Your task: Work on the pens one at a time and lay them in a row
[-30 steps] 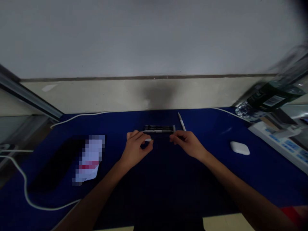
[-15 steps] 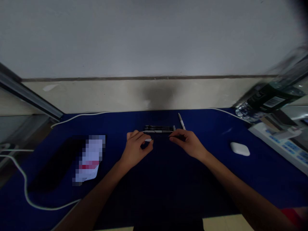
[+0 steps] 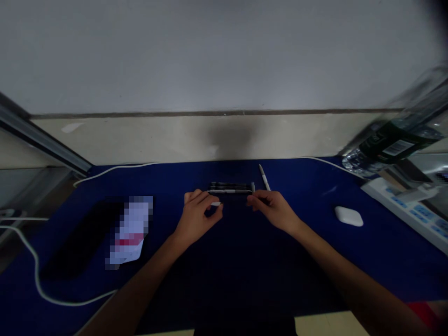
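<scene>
In the head view my left hand (image 3: 198, 214) rests on the blue tabletop, fingers curled. A small white tip, like a pen part (image 3: 215, 204), pokes out between its thumb and fingers. My right hand (image 3: 273, 208) is closed in a pinch to the right; whatever may be between the fingertips is too dark to make out. Just beyond both hands, several dark pens (image 3: 231, 185) lie side by side. The nearest, a grey-and-white pen (image 3: 229, 191), stretches between my hands. Behind my right hand, a white pen (image 3: 264, 177) lies at a slant, its near end by the knuckles.
A phone with a lit screen (image 3: 131, 228) lies on the left, a white cable (image 3: 37, 266) beside it. On the right are a white earbud case (image 3: 349, 216), a power strip (image 3: 409, 207) and a plastic bottle (image 3: 392, 142). A wall (image 3: 168, 135) stands behind the tabletop (image 3: 175, 177).
My right hand has shifted slightly right, and its fingers have drawn in closer together. My left hand and the pens have stayed in place.
</scene>
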`<state>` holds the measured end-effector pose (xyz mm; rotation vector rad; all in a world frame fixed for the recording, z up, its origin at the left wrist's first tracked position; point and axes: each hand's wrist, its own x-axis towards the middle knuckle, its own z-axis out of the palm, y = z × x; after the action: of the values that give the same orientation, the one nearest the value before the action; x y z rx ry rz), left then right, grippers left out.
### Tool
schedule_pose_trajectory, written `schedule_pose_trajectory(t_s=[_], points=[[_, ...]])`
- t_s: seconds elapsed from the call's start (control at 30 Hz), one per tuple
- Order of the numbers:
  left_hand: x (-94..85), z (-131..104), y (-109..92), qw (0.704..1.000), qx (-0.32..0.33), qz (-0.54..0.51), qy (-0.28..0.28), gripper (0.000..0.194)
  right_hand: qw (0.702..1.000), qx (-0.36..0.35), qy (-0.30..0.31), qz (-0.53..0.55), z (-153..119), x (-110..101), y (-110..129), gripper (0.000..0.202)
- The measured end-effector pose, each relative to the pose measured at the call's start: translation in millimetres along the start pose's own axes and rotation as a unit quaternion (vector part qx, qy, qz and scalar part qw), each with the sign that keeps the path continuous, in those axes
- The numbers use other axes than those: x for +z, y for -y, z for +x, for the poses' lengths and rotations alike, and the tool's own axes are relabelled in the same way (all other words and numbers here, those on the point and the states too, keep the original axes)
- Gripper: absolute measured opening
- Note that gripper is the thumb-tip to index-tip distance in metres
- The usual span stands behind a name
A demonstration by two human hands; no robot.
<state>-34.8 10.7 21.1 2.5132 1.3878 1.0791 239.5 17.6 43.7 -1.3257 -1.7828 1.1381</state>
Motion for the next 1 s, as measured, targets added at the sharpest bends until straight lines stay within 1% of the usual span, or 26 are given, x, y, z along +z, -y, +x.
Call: schedule_pose_trajectory(t_s=[0.13,0.2,0.3,0.43,0.5,0.57,0.67,0.73,0.83,0.9,1.0], points=[[0.6,-0.6,0.0,1.000,-0.007,0.000,0.003,0.020,0.999,-0.011,-0.024,0.027,0.0,2.4,-2.2,0.024],[0.9,-0.7,0.3,1.000,-0.011,0.001,0.004,0.020,0.999,-0.003,-0.030,0.035,0.0,3.4,-3.2,0.025],[0.9,-0.5,0.4,1.000,-0.013,0.002,0.008,0.019,0.999,0.004,-0.020,0.030,0.0,2.6,-2.2,0.028],[-0.4,-0.1,-1.0,1.000,-0.013,0.000,0.017,0.017,1.000,0.014,-0.006,0.001,-0.3,-0.4,0.4,0.041],[-1.0,0.0,-1.4,1.000,-0.018,0.001,0.025,0.016,1.000,0.013,-0.007,0.003,-0.3,-1.0,0.5,0.044],[-1.1,0.0,-1.0,0.999,-0.022,0.002,0.027,0.016,1.000,0.008,-0.013,0.016,-0.4,-0.6,0.4,0.043],[-0.2,-0.5,1.3,1.000,-0.023,0.010,0.017,0.018,0.999,0.000,-0.021,0.030,-0.8,1.1,1.2,0.034],[0.6,-0.9,2.9,0.999,-0.026,0.017,0.008,0.018,0.999,-0.006,-0.029,0.029,-1.0,2.2,2.2,0.030],[1.4,-1.4,3.7,0.999,-0.027,0.023,0.004,0.018,0.999,-0.014,-0.041,0.018,-1.4,2.6,3.0,0.029],[1.8,-1.7,3.0,1.000,-0.024,0.019,0.003,0.018,0.999,-0.011,-0.033,0.008,-1.9,1.9,2.9,0.033],[2.6,-2.2,1.2,1.000,-0.020,0.014,0.001,0.018,1.000,0.002,-0.017,-0.008,-3.0,0.8,2.2,0.049]])
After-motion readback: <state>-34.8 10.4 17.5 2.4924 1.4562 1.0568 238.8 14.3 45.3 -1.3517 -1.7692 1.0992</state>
